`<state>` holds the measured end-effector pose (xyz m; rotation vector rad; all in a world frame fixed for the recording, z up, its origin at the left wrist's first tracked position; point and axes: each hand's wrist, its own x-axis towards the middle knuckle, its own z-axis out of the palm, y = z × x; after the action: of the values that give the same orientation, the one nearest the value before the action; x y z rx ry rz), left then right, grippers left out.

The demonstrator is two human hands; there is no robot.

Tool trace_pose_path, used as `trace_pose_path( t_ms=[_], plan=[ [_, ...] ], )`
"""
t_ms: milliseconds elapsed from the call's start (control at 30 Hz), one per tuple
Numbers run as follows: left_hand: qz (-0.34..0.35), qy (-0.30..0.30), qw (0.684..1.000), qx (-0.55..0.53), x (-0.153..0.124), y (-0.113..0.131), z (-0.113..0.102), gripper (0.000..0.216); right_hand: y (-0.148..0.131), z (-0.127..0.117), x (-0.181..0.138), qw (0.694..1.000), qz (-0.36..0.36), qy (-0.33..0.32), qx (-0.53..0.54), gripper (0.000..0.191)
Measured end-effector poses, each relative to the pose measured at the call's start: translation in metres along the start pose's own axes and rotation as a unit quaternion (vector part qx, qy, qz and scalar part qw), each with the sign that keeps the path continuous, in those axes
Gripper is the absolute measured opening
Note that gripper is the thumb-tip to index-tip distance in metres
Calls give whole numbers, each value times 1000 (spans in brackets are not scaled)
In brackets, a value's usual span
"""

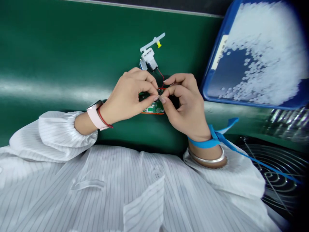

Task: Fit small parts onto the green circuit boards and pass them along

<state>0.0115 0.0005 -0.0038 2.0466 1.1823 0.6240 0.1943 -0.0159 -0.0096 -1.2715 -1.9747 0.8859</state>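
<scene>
A small green circuit board (154,108) with a red edge is held above the green belt between both hands. My left hand (130,93) pinches its left side, thumb and fingers closed on it. My right hand (184,103) pinches the board's top right, fingers curled. A thin red wire (161,74) runs from the board up to a white plastic part (149,57) with a small motor and a yellow tip, lying on the belt just beyond my fingers.
A green conveyor belt (60,64) fills the scene. A blue tray (241,100) of small white pellets stands at the right. A wire fan guard (280,174) sits low right. A blue wrist strap cord (241,153) trails from my right wrist.
</scene>
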Motion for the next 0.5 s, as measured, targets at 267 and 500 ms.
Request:
trace_pose_path(
  t_ms=[267,500],
  plan=[
    [-50,-29,998,16,0,5,-1,23,-2,3,1,999,29,-10,15,13],
    [-61,-51,997,7,5,4,-4,23,-1,0,1,998,48,-27,39,13]
  ],
)
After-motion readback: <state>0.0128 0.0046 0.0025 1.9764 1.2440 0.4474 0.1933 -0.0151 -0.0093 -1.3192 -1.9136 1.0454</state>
